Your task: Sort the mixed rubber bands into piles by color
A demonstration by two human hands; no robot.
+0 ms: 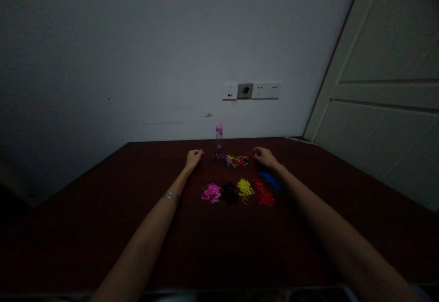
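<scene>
A mixed heap of small colored rubber bands [235, 159] lies on the dark red table between my hands. My left hand [194, 157] rests to its left, fingers curled together; whatever is in them, if anything, is too small to make out. On the heap's right is my right hand [265, 156], loosely bent, thumb and fingertips a little apart, with nothing visible between them. Nearer to me are single-color piles: pink bands [211, 192], black bands [229, 193], yellow bands [245, 188], red bands [265, 194] and blue bands [270, 181].
A clear bottle with a pink cap [219, 136] stands upright behind the mixed heap, near the wall. Wall sockets [266, 90] sit above the table [103, 201]. At the right is a pale paneled door [384, 119]. The room is dim.
</scene>
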